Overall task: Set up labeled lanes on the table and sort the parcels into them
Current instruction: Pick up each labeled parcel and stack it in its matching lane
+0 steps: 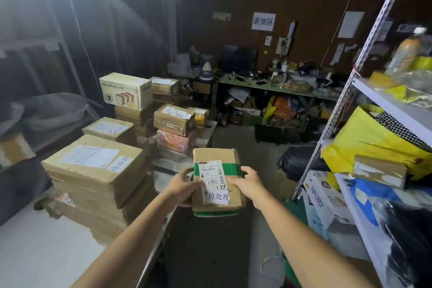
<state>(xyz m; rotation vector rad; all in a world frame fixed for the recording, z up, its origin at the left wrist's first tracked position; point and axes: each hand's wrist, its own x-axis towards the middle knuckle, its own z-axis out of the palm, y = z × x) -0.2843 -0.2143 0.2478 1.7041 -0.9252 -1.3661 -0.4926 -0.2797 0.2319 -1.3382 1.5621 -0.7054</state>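
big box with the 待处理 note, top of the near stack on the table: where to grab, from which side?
Take the big box by its two short ends, one hand each, coming from the table's near edge. It lies flat, too wide for one hand, and its top is bare. Both hands now hold the small parcel.

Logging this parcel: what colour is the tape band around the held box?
Green tape, clearest in the head view.

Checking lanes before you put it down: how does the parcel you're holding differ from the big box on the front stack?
The held parcel is small, green-taped, gripped off the table by the left hand and right hand. The big box is far larger, without green tape, resting on a stack. Both are brown cardboard with a 待处理 label.
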